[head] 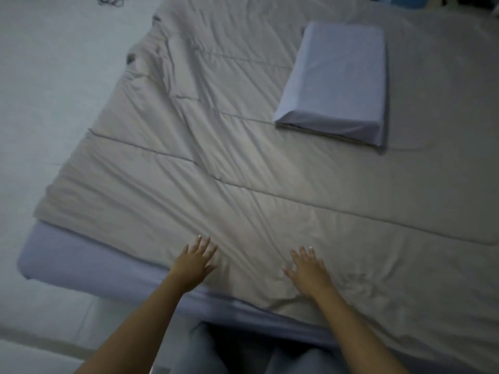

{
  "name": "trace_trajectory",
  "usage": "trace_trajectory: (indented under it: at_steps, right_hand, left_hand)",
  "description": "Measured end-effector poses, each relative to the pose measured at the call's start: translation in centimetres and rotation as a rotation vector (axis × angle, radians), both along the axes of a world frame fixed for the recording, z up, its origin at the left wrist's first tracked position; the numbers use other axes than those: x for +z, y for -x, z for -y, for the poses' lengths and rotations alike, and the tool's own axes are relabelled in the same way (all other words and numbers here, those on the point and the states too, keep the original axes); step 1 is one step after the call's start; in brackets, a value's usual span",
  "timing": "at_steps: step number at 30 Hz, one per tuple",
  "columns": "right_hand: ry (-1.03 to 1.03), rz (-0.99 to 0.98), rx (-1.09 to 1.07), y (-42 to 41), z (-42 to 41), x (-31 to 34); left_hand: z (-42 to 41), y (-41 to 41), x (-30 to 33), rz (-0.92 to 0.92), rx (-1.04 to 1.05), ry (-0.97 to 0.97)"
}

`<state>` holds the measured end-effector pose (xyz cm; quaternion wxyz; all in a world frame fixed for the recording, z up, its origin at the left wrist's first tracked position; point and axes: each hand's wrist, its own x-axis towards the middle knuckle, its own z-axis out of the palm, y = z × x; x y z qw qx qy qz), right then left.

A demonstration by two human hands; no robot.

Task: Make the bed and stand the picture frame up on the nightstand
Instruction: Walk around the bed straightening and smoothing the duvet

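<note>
A beige quilted blanket [243, 147] lies spread over the bed, with creases running across it. A lavender sheet [81, 263] shows along the near edge and left corner of the mattress. A lavender pillow [337, 82] rests flat on the blanket at the upper right. My left hand [195, 261] lies palm down with fingers spread on the blanket near its near edge. My right hand [307, 271] lies flat the same way, a little to the right. Neither hand holds anything. No picture frame or nightstand is in view.
Pale floor [40, 103] lies to the left of the bed. A dark tangle of cable [110, 0] sits on the floor at the top left. My legs in grey trousers [205, 352] stand against the bed's near side.
</note>
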<state>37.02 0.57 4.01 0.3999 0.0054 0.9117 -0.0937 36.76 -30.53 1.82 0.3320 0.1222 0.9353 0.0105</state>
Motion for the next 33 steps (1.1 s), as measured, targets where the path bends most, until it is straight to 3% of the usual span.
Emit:
trace_trajectory:
  at_steps: [8,17,24,33]
  right_hand:
    - [0.11,-0.014,-0.018,2.2,17.6,2.4]
    - [0.097,-0.044,0.047,5.8,27.6,2.2]
    - [0.113,-0.049,-0.064,7.9,40.8,-0.7]
    - [0.028,-0.099,-0.105,9.7,55.9,-9.8]
  left_hand:
    - [18.0,4.3,4.0,-0.047,0.01,0.09]
    - [27.3,7.6,3.7,-0.092,0.011,0.08]
    - [39.4,12.1,0.4,-0.053,-0.074,0.054]
    - [52.0,18.0,-8.0,0.015,-0.289,0.149]
